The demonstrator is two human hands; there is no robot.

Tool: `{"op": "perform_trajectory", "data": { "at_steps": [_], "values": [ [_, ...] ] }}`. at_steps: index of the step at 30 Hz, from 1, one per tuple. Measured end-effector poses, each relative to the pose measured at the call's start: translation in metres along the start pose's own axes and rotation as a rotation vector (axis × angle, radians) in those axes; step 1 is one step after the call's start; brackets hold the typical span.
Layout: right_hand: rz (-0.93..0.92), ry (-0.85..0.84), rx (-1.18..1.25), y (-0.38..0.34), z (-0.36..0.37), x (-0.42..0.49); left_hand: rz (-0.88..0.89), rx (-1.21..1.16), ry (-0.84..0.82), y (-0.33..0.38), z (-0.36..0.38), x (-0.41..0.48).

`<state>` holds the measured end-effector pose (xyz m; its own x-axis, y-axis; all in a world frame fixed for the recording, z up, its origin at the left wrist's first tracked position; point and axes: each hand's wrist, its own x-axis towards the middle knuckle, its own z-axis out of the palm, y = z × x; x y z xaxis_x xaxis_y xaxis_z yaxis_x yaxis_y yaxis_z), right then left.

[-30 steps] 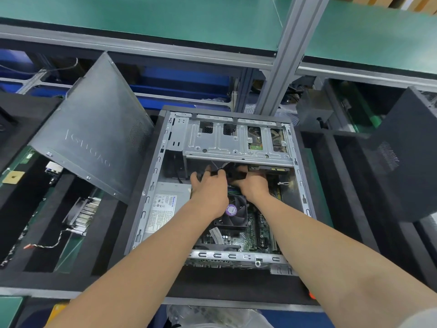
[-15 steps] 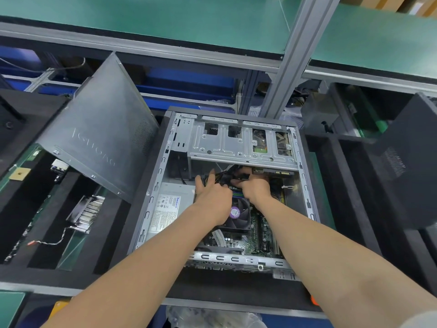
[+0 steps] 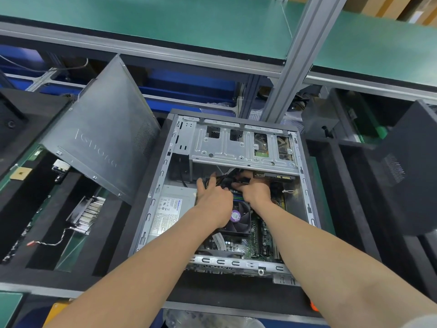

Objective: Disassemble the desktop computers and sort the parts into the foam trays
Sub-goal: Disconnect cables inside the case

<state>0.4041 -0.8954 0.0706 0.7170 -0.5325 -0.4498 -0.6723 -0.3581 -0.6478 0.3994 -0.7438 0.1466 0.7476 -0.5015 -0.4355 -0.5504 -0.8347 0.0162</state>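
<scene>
View: head
Case [image 3: 155, 200]: lies open on its side on black foam, between the trays.
Cables [image 3: 223, 179]: black-and-yellow bundle just under the drive cage [image 3: 236, 147], beyond the fan [image 3: 238, 217]. They look soft and light, stiff only at the plugs.
Left grip [image 3: 214, 200]: fingers curled round the cables.
Right grip [image 3: 255, 191]: pinches the cables at a black plug, fingertips partly hidden.
Hold: I'd take the plug body, not the wires. The board [image 3: 256, 240] looks fragile.
Edges: the cage lip sits just above the knuckles and is sheet metal, probably sharp. The PSU [image 3: 168, 214] is close on the left.
Room: tight inside, open only upward. The side panel [image 3: 101, 138] leans over the left tray [image 3: 35, 247]. The right tray [image 3: 331, 185] lies just beside the case.
</scene>
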Motion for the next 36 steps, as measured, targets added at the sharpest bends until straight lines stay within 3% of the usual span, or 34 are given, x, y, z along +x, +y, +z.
{"op": "perform_trajectory", "data": {
  "at_steps": [16, 20, 24, 32, 36],
  "values": [
    [0.012, 0.000, 0.029, -0.002, -0.003, -0.004, 0.068, 0.040, 0.010, -0.004, 0.001, 0.000],
    [-0.058, 0.016, 0.016, -0.005, -0.002, -0.007, 0.054, 0.010, 0.020, -0.004, 0.003, 0.001],
    [0.010, 0.006, -0.082, -0.003, -0.002, -0.006, 0.047, -0.020, 0.027, -0.002, 0.003, 0.000],
    [-0.113, 0.103, -0.249, -0.002, -0.005, -0.008, 0.074, -0.042, 0.057, -0.003, 0.004, -0.004],
    [-0.172, 0.101, -0.222, -0.004, -0.012, -0.017, 0.026, -0.112, 0.033, -0.003, 0.006, -0.007]
  ]
}}
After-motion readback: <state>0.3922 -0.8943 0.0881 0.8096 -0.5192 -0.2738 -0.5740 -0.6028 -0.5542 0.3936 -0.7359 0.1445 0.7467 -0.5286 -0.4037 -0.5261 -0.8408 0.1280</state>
